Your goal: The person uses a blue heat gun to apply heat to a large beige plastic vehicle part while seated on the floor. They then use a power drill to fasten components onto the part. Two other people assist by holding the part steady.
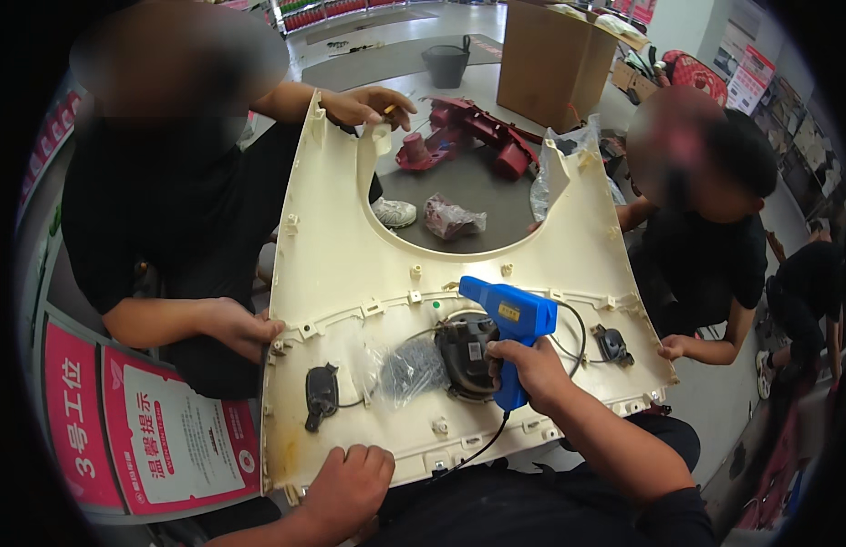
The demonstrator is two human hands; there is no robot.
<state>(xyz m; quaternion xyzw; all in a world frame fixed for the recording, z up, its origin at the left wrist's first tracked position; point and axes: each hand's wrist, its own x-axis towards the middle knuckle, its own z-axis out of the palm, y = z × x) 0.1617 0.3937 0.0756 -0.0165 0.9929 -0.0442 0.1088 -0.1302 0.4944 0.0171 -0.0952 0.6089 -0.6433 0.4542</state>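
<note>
My right hand [530, 365] is wrapped round the handle of a blue glue gun [519, 314], its nozzle pointing left and its black cord hanging from the grip. Beneath it lies a large cream plastic panel [350, 246] with a round cutout at the far side. Closed fingers of my left hand [354, 483] rest at the panel's near edge; the thumb is hidden. A black round speaker [468, 356] sits mid-panel, beside a clear bag of small dark parts [406, 372]. Small black speakers sit at the left [321, 397] and right [612, 345], with thin wires.
A person at left [167, 228] holds the panel's left edge; their other hand is near its far corner. Another person at right [715, 246] touches the right edge. Beyond are dark red parts [477, 137], a wrapped piece [453, 217], a grey bucket [446, 66] and a cardboard box [555, 68].
</note>
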